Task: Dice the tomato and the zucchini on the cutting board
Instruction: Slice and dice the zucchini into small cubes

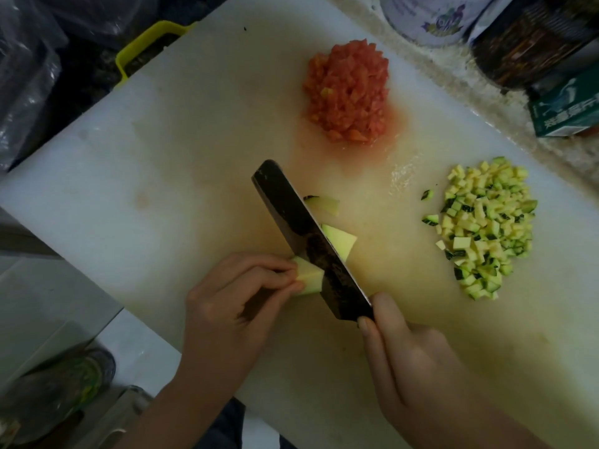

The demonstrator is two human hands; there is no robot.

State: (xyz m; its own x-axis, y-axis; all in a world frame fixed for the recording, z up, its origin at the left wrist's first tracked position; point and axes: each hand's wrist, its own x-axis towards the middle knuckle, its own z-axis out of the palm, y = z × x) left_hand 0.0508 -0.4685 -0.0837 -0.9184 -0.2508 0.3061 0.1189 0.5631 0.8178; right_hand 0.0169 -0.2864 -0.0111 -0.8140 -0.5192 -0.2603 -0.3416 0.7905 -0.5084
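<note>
A large white cutting board (162,150) fills the view. A heap of diced red tomato (348,92) lies at its far middle. A pile of diced zucchini (483,225) sits at the right. My left hand (240,299) pinches a pale zucchini piece (309,277) with curled fingertips. My right hand (408,354) grips the handle of a dark cleaver (308,234), whose blade stands on the zucchini right beside my left fingertips. Cut zucchini slices (340,241) lie just right of the blade, another slice (325,204) farther up.
A yellow container (146,47) edges the board's far left. A white tin (428,17), a dark jar (531,40) and a green box (564,108) stand on the speckled counter at the far right. Plastic bags (26,76) lie at the left.
</note>
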